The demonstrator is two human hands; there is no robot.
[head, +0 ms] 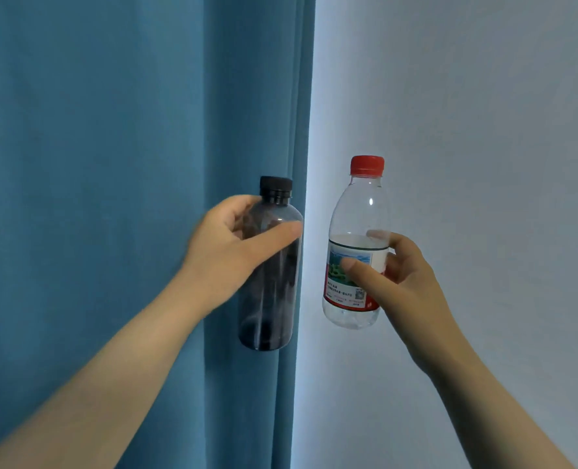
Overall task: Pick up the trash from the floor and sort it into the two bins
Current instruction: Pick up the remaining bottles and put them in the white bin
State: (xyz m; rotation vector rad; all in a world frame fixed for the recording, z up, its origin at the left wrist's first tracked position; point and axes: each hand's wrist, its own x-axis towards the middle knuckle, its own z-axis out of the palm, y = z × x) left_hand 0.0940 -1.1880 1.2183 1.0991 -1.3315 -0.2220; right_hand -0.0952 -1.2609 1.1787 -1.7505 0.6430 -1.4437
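Observation:
My left hand (228,245) grips a dark plastic bottle (270,299) with a black cap, held upright in front of the curtain. My right hand (399,282) holds a clear water bottle (358,214) with a red cap and a red-and-white label, also upright, thumb across the label. The two bottles hang side by side at about the same height, a small gap between them. The floor and the two bins are out of view.
A blue curtain (111,164) fills the left half of the view. A pale wall (483,113) fills the right half, with light showing along the curtain's edge.

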